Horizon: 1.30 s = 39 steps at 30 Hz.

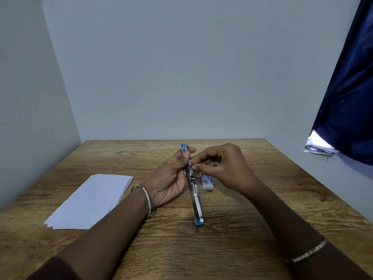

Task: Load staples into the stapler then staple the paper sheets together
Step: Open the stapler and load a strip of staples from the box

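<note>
A pale grey wall [181, 67] fills the far half of the view, with a wooden table [262, 229] running from it to the near edge. A dark blue curtain [347, 108] hangs at the far right, and a small heap of papers [319, 148] shows under its lower corner.

The stack of white paper sheets [90, 201] lies flat on the left part of the table, slightly fanned at its edges and well apart from both hands.

The left hand [171, 178] is at the middle of the table, palm turned right, with thumb and fingers curled round the far half of the stapler [196, 201]. The stapler is swung open into one long line running far to near. It has a blue tip at each end and the bare metal channel faces right. Its near end points down at the table, possibly resting on it.

The right hand [224, 166] is just right of the stapler, its fingers bunched and its fingertips pinched together against the metal channel. Something small may be held between them, but it is too small to tell.

A white and purple staple box [207, 182] lies on the table just right of the stapler, partly under the right hand.

A thin bangle [148, 201] circles the left wrist and a bracelet [308, 251] the right forearm.
</note>
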Each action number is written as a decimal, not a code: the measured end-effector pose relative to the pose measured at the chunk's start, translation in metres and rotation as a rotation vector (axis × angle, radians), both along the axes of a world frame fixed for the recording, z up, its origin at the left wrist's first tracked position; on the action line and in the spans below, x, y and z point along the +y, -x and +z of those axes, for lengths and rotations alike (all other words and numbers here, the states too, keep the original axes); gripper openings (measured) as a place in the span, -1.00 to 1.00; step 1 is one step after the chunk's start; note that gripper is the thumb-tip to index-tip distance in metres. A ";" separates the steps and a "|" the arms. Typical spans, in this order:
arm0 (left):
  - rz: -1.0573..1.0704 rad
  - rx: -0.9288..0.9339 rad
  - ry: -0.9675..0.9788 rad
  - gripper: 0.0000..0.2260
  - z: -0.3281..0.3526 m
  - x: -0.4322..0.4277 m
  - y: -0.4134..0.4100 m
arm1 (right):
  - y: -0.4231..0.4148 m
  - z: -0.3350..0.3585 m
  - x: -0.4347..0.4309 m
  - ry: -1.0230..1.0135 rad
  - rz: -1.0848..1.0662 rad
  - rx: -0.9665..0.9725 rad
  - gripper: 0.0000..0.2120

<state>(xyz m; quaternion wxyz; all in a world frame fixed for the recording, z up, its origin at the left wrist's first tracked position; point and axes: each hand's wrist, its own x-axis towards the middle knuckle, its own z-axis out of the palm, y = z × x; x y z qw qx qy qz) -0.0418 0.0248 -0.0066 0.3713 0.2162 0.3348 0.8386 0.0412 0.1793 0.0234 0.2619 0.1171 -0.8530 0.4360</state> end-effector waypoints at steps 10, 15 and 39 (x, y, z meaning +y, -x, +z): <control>-0.013 0.021 0.045 -0.83 0.001 -0.001 -0.002 | 0.003 -0.005 0.002 0.146 0.034 -0.073 -0.88; -0.042 -0.010 0.026 -0.85 0.000 -0.002 -0.003 | 0.002 -0.002 0.002 0.264 0.078 -0.158 -0.88; -0.168 0.034 0.141 -0.56 -0.007 0.006 -0.009 | -0.002 -0.004 -0.019 0.424 -0.248 -0.189 -0.95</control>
